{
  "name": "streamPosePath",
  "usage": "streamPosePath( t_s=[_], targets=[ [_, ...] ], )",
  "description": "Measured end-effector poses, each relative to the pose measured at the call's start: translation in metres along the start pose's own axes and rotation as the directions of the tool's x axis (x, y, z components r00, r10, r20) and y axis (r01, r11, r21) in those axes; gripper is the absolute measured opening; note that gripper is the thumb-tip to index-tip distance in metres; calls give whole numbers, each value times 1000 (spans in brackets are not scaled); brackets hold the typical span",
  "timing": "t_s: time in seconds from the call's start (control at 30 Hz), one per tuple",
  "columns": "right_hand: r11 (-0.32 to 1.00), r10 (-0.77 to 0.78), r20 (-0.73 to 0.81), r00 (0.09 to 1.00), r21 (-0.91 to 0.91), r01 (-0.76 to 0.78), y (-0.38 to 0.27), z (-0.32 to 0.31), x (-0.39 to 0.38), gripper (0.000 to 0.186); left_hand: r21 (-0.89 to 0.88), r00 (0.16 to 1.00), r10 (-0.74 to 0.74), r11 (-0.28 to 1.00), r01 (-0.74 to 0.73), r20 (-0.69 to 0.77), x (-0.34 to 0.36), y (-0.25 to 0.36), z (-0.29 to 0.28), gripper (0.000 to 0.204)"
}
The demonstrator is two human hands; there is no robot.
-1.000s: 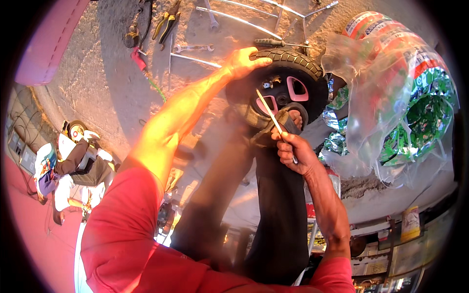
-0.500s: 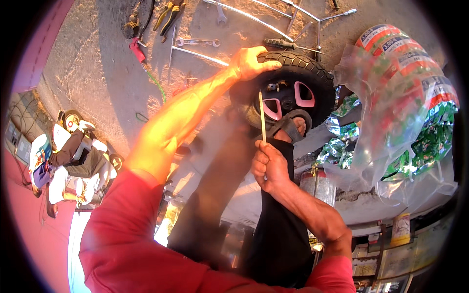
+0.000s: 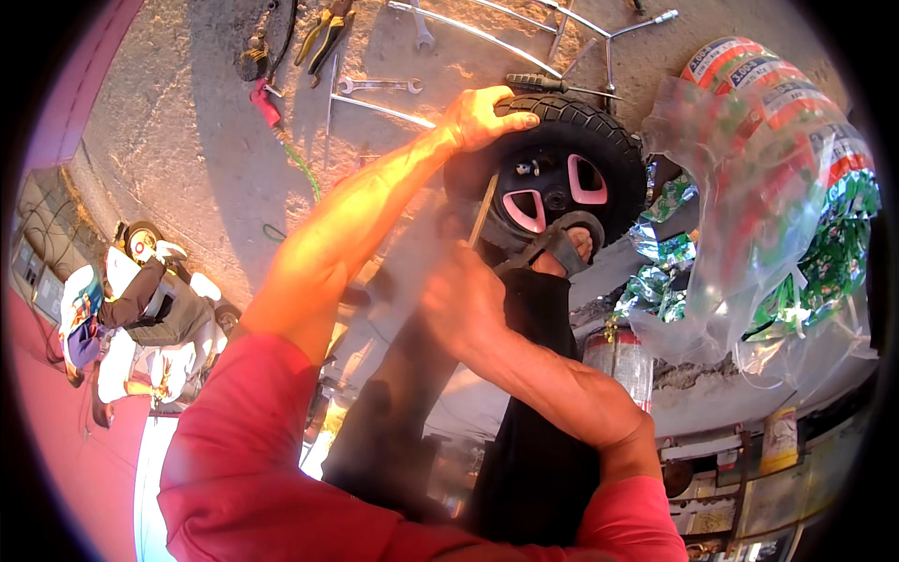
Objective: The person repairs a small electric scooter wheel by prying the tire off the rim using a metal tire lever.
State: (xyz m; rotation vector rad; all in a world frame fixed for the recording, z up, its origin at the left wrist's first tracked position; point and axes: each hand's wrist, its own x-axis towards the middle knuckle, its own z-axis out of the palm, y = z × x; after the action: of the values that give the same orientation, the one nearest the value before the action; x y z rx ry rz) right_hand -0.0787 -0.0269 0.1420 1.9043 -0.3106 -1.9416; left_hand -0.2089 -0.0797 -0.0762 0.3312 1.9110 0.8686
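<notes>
A small wheel with a black tyre [image 3: 607, 140] and a black rim [image 3: 562, 173] with pink-edged openings stands tilted at my feet. My left hand [image 3: 482, 120] is closed over the tyre's upper left side, thumb lying along the tread. In my right hand [image 3: 465, 298], smeared by motion, is a thin flat tyre lever [image 3: 484, 211]. The lever's far end meets the left side of the wheel, where tyre and rim come together. My sandalled foot [image 3: 565, 248] presses against the wheel's lower edge. A valve stem [image 3: 527, 170] shows on the rim.
Beyond the wheel lie a screwdriver [image 3: 538, 82], a double-ended wrench [image 3: 382, 85], pliers [image 3: 330, 37] and a cross-shaped lug wrench [image 3: 609, 37]. To the right are plastic-wrapped tyres [image 3: 777, 103]. A person [image 3: 154, 314] sits on a scooter at far left.
My right hand has swung left and slightly up, tilting the lever so its near end points lower left. My left hand keeps its hold on the tyre.
</notes>
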Motion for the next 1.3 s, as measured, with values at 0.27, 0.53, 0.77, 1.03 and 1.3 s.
streamPosePath(
  t_s=[0.27,0.53,0.77,1.03,1.3],
  targets=[
    [999,-23,199,980,42,15,9,36,34,23,62,998,27,998,-23,-62,3,-10,9,71],
    [994,-31,319,947,110,-5,0,38,65,21,146,993,-115,983,110,31,2,10,-5,61],
    [979,65,90,994,-200,-46,-27,-21,27,13,259,990,-88,959,113,-109,-8,-6,2,70],
    [766,170,132,977,-641,-47,51,-13,-207,15,128,973,-132,979,157,-188,-67,19,13,82],
    [718,-262,61,963,-655,237,-14,-137,-215,6,-132,914,-358,932,337,-191,-222,4,1,69]
  ],
)
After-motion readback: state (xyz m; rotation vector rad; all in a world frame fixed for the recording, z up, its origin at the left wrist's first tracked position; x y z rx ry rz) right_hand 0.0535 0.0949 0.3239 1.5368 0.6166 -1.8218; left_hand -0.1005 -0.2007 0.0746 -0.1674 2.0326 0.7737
